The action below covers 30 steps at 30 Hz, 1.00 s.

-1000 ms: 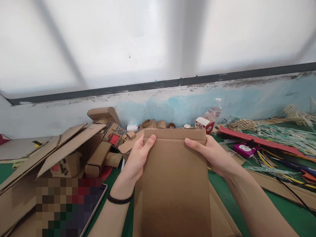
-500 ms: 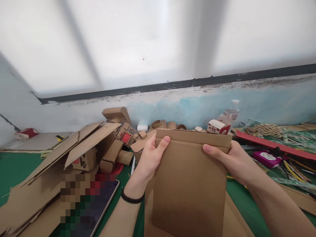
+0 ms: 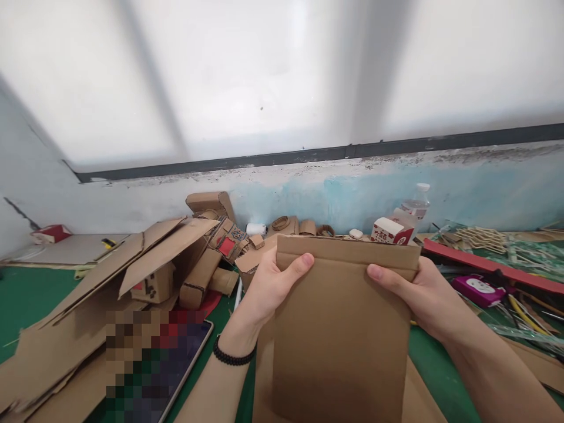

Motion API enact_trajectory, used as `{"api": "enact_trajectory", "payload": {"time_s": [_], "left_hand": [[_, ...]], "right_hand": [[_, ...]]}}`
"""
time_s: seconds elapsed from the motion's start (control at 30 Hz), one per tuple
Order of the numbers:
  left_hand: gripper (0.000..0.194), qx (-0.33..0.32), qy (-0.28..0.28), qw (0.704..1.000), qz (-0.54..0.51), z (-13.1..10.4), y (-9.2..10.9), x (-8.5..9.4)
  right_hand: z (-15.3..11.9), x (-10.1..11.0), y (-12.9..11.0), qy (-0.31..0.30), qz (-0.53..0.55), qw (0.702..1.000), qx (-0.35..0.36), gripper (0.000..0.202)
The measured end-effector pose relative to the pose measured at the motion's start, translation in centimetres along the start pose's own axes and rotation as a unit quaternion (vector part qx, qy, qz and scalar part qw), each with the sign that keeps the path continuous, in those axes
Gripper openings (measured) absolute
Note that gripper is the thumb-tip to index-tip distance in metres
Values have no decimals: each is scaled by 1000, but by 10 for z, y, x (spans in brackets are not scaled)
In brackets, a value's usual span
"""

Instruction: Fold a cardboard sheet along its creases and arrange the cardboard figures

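Observation:
A brown cardboard piece (image 3: 341,346) with a creased strip along its top edge is held up in front of me, tilted, over the green surface. My left hand (image 3: 275,282) grips its upper left edge, thumb on the near face and fingers hidden behind. On the upper right edge my right hand (image 3: 420,294) holds it the same way, thumb pressed just under the crease. Another cardboard sheet (image 3: 425,390) lies beneath it and shows on both sides. A black beaded bracelet circles my left wrist.
Cardboard sheets (image 3: 66,346) and a phone (image 3: 187,364) lie at the left. Cardboard models (image 3: 200,276) stand behind them. A red and white box (image 3: 392,231) and a bottle (image 3: 416,202) are near the wall. Right: a purple item (image 3: 478,291), a red strip (image 3: 497,266), wires.
The top strip of the cardboard now faces me slightly more upright and looks taller. Both thumbs have shifted a little to the right and slightly down. The view has moved slightly.

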<state>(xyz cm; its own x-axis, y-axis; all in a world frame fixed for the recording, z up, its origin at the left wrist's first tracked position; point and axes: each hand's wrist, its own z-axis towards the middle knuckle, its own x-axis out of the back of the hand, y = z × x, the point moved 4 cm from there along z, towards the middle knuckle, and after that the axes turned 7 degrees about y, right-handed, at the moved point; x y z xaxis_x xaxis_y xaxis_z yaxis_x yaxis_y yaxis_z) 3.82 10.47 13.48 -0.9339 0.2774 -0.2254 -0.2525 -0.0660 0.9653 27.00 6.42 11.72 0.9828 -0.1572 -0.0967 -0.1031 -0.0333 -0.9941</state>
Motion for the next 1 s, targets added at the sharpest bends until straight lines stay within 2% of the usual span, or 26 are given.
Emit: {"api": "enact_trajectory", "payload": {"time_s": [0.07, 0.13, 0.23, 0.33, 0.43, 0.57, 0.67, 0.77, 0.87, 0.93, 1.0], "left_hand": [[45, 14, -6, 1000, -17, -2, 1, -2], [47, 21, 16, 999, -38, -2, 2, -4], [51, -8, 109, 991, -73, -1, 6, -3], [52, -72, 213, 967, -121, 1, 13, 5], [42, -136, 302, 931, -157, 2, 21, 20], [23, -169, 392, 886, -182, -1, 26, 36], [17, -181, 427, 867, -184, -4, 30, 42], [19, -205, 462, 842, -189, -9, 36, 49], [30, -239, 476, 822, -204, -14, 45, 55], [36, -239, 458, 828, -217, -15, 49, 54], [41, -219, 418, 853, -222, -14, 51, 48]], "right_hand": [[-2, -1, -6, 8, 16, 1000, 4, 78], [-3, -2, -13, 28, 37, 999, 17, 83], [-3, 0, -21, 81, 72, 993, 46, 80], [1, 6, -20, 82, 68, 993, 49, 82], [10, 17, -12, 55, 9, 998, 27, 80], [22, 34, -4, 96, -42, 994, 9, 74], [28, 31, 2, 89, 5, 996, 8, 69], [32, 15, 11, 29, 113, 993, 7, 60], [32, -5, 24, -33, 141, 989, -25, 60], [31, -16, 29, -83, 118, 989, -34, 64], [31, -20, 29, -103, 98, 990, -22, 65]]}}
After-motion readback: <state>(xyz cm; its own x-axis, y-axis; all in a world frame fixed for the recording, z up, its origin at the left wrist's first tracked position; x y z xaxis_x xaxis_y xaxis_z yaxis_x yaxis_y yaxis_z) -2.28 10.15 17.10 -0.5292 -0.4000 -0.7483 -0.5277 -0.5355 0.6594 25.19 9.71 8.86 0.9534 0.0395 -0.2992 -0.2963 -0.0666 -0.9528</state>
